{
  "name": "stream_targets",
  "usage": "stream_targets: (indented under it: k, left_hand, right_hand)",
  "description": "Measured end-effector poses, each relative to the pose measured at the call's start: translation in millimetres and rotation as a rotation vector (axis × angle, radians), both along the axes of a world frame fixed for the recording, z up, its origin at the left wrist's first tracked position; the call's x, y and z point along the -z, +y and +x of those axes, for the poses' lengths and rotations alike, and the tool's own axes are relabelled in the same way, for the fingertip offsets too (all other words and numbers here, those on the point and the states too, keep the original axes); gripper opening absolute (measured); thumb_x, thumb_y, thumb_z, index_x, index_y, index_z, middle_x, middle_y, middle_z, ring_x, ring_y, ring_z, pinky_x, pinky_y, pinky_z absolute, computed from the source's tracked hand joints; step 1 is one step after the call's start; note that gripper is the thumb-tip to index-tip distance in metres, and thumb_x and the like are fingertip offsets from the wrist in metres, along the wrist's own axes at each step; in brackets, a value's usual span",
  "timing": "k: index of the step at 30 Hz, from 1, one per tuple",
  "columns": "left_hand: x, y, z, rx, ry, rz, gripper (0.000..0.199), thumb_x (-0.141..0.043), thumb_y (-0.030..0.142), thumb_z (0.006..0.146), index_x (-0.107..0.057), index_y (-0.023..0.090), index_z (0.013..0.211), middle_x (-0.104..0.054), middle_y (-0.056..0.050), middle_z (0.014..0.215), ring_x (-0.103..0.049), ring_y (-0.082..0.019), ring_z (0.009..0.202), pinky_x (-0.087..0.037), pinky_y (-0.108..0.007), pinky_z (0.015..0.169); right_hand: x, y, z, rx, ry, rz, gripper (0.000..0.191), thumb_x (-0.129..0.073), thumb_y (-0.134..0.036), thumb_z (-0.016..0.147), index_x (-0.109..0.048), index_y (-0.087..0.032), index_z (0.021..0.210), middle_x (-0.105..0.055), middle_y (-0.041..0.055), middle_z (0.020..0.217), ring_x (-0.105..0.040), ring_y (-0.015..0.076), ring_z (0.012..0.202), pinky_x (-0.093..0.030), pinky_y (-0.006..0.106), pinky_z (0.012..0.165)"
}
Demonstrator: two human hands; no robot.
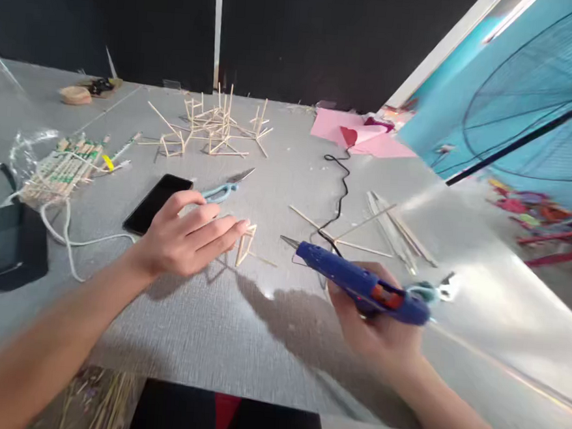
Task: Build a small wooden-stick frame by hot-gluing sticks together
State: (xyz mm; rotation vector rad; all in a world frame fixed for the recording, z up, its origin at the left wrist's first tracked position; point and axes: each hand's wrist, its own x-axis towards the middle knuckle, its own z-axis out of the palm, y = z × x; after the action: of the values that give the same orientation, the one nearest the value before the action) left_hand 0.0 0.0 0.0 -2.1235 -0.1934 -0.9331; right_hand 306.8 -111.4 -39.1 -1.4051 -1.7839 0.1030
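Note:
My left hand (189,237) is palm down, its index fingertip at the top of a small frame of thin wooden sticks (246,244). The thumb is hidden beneath, and the hand appears to pinch the frame, with the other fingers loosely bent. In my right hand (381,319) is a blue hot glue gun (355,276), its metal nozzle pointing left toward the frame, a short distance away. Behind my left fingers lie scissors (224,189) with light blue handles. A black phone (156,200) rests beside that hand.
Joined stick structures (218,128) stand at the back. Bundled sticks (66,166), a white cord (68,242) and a dark box (12,247) occupy the left. Loose sticks (402,232), a black cord (341,192) and pink paper (336,124) lie right. A fan (542,115) stands beyond.

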Motion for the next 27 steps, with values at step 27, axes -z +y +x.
stream_targets:
  k: [27]
  left_hand:
    - [2.2, -6, 1, -0.047, -0.061, -0.250, 0.039, -0.080, 0.025, 0.087, -0.073, 0.035, 0.123, -0.076, 0.002, 0.091, -0.063, -0.018, 0.073, -0.052, -0.038, 0.076]
  right_hand:
    - [-3.2, -18, -17, -0.161, -0.220, -0.001, 0.015, -0.055, -0.023, 0.097, -0.055, -0.026, 0.112, -0.066, -0.0053, 0.065, -0.058, 0.0117, 0.042, -0.047, 0.024, 0.045]
